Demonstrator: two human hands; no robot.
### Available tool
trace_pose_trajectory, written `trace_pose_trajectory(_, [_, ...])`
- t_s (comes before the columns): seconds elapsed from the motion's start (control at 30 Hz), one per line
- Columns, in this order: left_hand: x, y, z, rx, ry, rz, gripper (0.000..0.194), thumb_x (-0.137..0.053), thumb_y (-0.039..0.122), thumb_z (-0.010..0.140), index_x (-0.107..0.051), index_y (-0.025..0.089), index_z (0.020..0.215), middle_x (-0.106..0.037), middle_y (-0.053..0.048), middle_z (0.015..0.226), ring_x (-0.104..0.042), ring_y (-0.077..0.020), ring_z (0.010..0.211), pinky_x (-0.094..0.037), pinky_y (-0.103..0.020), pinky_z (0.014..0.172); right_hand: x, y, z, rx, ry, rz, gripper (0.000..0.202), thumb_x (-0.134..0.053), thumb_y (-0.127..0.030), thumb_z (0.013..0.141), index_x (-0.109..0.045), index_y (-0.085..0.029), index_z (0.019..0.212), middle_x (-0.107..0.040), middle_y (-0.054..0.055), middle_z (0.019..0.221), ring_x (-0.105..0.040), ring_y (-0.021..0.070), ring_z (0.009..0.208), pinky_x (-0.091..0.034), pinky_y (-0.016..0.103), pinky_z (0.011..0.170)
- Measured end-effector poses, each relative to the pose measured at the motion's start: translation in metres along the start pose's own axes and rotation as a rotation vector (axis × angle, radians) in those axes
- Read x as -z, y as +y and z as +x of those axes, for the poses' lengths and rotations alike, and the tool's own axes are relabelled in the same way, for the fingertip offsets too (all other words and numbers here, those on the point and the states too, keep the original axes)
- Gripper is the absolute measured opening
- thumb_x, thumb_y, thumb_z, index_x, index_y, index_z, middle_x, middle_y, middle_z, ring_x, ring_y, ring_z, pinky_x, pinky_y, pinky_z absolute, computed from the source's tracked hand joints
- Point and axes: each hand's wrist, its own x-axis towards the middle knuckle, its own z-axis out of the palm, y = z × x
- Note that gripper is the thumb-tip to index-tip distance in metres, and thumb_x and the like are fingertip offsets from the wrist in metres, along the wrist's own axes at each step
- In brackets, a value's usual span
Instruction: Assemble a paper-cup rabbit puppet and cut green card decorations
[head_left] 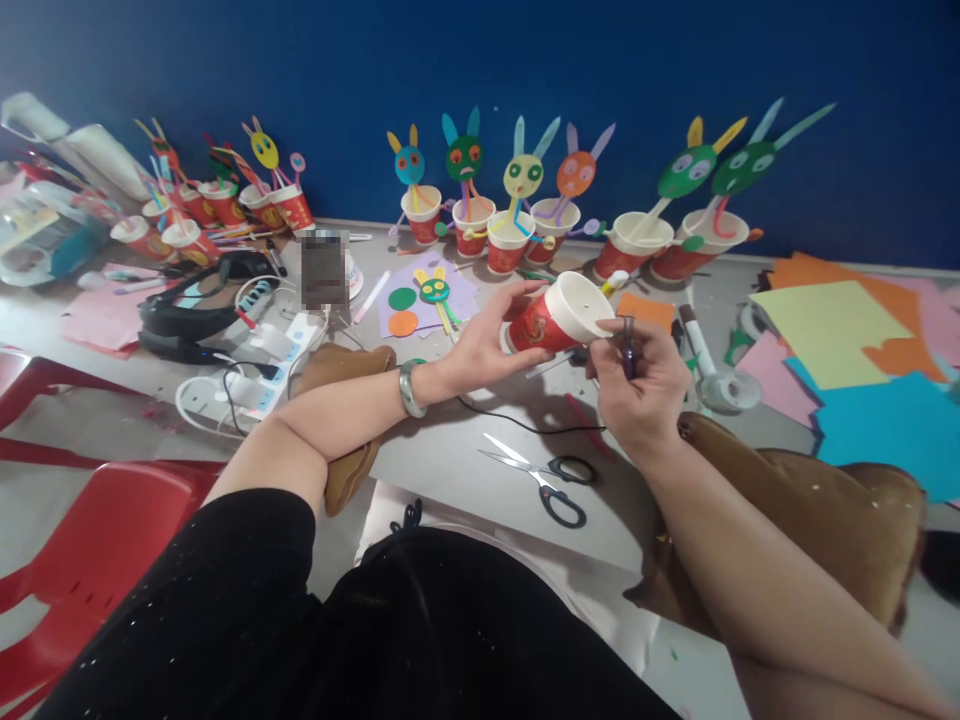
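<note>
A red and white paper cup point(546, 318) is tilted above the table, its mouth facing up and to the right. My left hand point(484, 338) wraps round it from the left, thumb below and fingers along the far side. At the cup's right rim, my right hand point(643, 385) is closed on a small dark purple object point(628, 350), whose kind I cannot make out. A small dark spot shows inside the cup. Nearer to me lie scissors point(534, 470) with black handles, blades parted. Behind the left hand is a paper rabbit-eared figure point(433, 288) on lilac paper.
Several cups with paper characters point(510, 245) stand along the blue wall. Coloured paper sheets point(832, 325) and a tape dispenser point(727, 388) are at right. A power strip point(281, 365) with cables and a black headset point(195, 310) lie left. A red chair point(112, 540) stands lower left.
</note>
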Motion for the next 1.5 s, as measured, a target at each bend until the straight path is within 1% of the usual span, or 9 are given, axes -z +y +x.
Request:
trace_pose_trajectory(0.17, [-0.004,-0.002,-0.002,-0.110,0.034,0.064,0.092,-0.060,0.075,0.102,-0.019,0.028,0.169,-0.050,-0.019,0.160,-0.061,-0.0349,0.147,-0.053,-0.057,0.122,0.002,-0.002,0.003,0.079,0.057,-0.096,0.026,-0.069,-0.051,0.103,-0.074,-0.027,0.110,-0.074,0.005,0.081,-0.068,0.0216,0.062,-0.058,0.039,0.062])
trace_pose_trajectory(0.4, [-0.003,0.001,-0.006,-0.170,-0.030,0.139,0.072,-0.046,0.063,0.111,-0.024,0.029,0.170,-0.047,-0.016,0.165,-0.047,-0.0350,0.161,-0.039,-0.061,0.136,0.002,-0.008,0.000,0.220,0.053,-0.275,0.021,-0.069,-0.045,0.100,-0.072,-0.025,0.096,-0.073,0.005,0.079,-0.068,0.0214,0.066,-0.058,0.037,0.066])
trace_pose_trajectory(0.57, [-0.004,0.006,-0.005,-0.043,-0.041,0.097,0.096,-0.071,0.076,0.093,-0.035,0.025,0.166,-0.049,-0.019,0.166,-0.045,-0.0405,0.163,-0.037,-0.060,0.137,0.005,-0.016,-0.006,0.204,-0.071,-0.307,0.017,-0.067,-0.037,0.098,-0.076,-0.027,0.109,-0.079,0.008,0.090,-0.074,0.0247,0.077,-0.063,0.038,0.075])
trace_pose_trajectory(0.7, [-0.006,0.010,-0.001,0.041,-0.013,0.011,0.105,-0.073,0.084,0.085,-0.042,0.021,0.163,-0.049,-0.021,0.167,-0.045,-0.0429,0.162,-0.039,-0.060,0.134,0.007,-0.018,-0.012,0.218,-0.197,-0.249,0.034,-0.067,-0.036,0.096,-0.075,-0.030,0.128,-0.083,0.008,0.099,-0.078,0.0268,0.082,-0.066,0.040,0.079])
trace_pose_trajectory(0.83, [-0.004,0.017,0.004,0.266,-0.006,-0.244,0.107,-0.080,0.083,0.081,-0.043,0.024,0.162,-0.057,-0.020,0.163,-0.058,-0.0396,0.152,-0.051,-0.058,0.126,0.007,-0.015,-0.011,0.171,-0.076,-0.154,0.038,-0.064,-0.040,0.103,-0.070,-0.030,0.139,-0.080,0.005,0.089,-0.077,0.0247,0.074,-0.066,0.041,0.078])
trace_pose_trajectory(1.0, [0.002,0.031,0.010,0.446,-0.144,-0.561,0.107,-0.088,0.075,0.079,-0.046,0.027,0.165,-0.072,-0.018,0.149,-0.072,-0.0376,0.138,-0.060,-0.057,0.116,0.008,-0.012,0.005,0.025,0.074,0.006,0.034,-0.069,-0.053,0.104,-0.073,-0.028,0.127,-0.073,0.002,0.080,-0.070,0.0203,0.062,-0.061,0.038,0.064])
trace_pose_trajectory(1.3, [0.009,0.038,0.012,0.637,-0.322,-0.761,0.103,-0.097,0.064,0.074,-0.054,0.024,0.158,-0.072,-0.022,0.150,-0.072,-0.0397,0.138,-0.060,-0.057,0.113,0.015,-0.016,0.020,-0.119,-0.097,0.159,0.047,-0.074,-0.074,0.095,-0.069,-0.028,0.088,-0.059,-0.003,0.060,-0.052,0.0143,0.048,-0.044,0.030,0.045])
trace_pose_trajectory(1.37, [0.009,0.035,0.013,0.612,-0.271,-0.665,0.105,-0.097,0.066,0.072,-0.054,0.025,0.158,-0.067,-0.022,0.155,-0.067,-0.0401,0.143,-0.059,-0.058,0.115,0.015,-0.014,0.019,-0.111,-0.128,0.121,0.048,-0.075,-0.073,0.094,-0.068,-0.027,0.085,-0.054,-0.005,0.055,-0.045,0.0129,0.044,-0.038,0.029,0.043])
trace_pose_trajectory(1.5, [0.007,0.026,0.014,0.373,-0.152,-0.418,0.109,-0.100,0.066,0.067,-0.054,0.032,0.160,-0.042,-0.016,0.178,-0.052,-0.0397,0.158,-0.055,-0.057,0.122,0.014,-0.009,0.017,-0.062,-0.136,0.043,0.040,-0.077,-0.066,0.096,-0.070,-0.028,0.084,-0.059,0.000,0.055,-0.050,0.0165,0.045,-0.038,0.033,0.042])
